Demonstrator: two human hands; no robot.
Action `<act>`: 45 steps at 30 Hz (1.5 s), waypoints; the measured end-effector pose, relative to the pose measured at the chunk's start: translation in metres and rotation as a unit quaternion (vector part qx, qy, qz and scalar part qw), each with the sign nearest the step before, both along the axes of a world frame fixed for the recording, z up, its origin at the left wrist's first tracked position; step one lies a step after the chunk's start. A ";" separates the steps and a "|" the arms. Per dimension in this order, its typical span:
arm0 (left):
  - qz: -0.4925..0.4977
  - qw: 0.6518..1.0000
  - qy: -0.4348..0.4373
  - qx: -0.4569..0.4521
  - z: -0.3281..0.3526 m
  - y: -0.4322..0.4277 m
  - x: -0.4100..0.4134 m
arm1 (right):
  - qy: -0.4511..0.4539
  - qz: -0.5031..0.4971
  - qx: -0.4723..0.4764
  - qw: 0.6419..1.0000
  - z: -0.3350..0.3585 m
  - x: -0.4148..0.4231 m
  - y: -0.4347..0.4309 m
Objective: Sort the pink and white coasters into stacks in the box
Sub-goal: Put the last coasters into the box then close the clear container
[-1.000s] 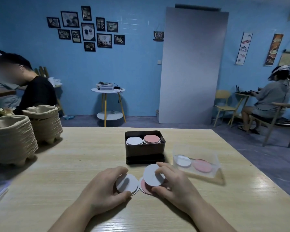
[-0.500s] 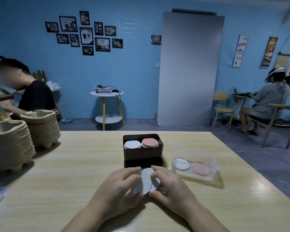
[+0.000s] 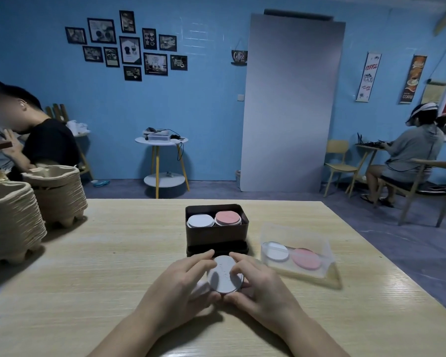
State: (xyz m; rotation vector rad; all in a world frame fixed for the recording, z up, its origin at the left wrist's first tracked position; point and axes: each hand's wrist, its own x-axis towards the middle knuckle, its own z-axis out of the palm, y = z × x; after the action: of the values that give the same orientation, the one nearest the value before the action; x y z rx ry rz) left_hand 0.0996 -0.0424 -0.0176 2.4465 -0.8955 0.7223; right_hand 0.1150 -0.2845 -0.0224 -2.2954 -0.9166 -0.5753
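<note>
Head view: you've brought the white coasters together. A second ago they were in two lots; now they're one small pile on the table, just before the box. Your left hand and right hand both curl round its rim, squaring it. The pile looks ready for the white stack, left of the pink stack.

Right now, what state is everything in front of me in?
Box: open.
White stack: in box, left.
Pink stack: in box, right.
Held coasters: white on top, between both hands.
Left hand: grips held coasters.
Right hand: grips held coasters.
Clear tray: holds one white, one pink.
</note>
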 end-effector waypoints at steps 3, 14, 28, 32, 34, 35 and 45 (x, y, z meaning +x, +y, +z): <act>0.016 1.000 -0.017 -0.017 -0.002 0.006 -0.002 | 0.000 -0.001 0.013 1.000 0.002 -0.003 0.000; -0.013 0.999 -0.021 -0.029 -0.004 -0.002 -0.002 | 0.018 -0.012 0.017 1.000 0.002 -0.004 0.002; -0.038 0.998 -0.022 -0.037 0.002 -0.006 -0.008 | -0.025 -0.001 -0.043 0.999 0.003 -0.003 0.003; -0.045 0.998 -0.010 -0.030 0.002 -0.005 -0.007 | -0.067 -0.021 -0.059 0.996 0.009 -0.007 0.007; -0.038 0.999 0.001 -0.027 0.002 -0.004 -0.007 | -0.079 -0.028 -0.063 0.994 0.011 -0.007 0.007; -0.032 0.999 0.011 -0.027 0.002 -0.002 -0.007 | -0.084 -0.030 -0.065 0.994 0.011 -0.007 0.007; 0.066 0.997 -0.046 0.010 0.031 0.027 0.023 | -0.035 -0.056 -0.036 0.997 0.048 0.030 0.009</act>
State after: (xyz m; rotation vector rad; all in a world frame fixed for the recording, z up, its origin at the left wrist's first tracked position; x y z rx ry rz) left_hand 0.1228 -0.0152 0.0135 2.5266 -0.7826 0.8840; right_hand 0.1448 -0.2756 0.0256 -2.4168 -0.8580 -0.6843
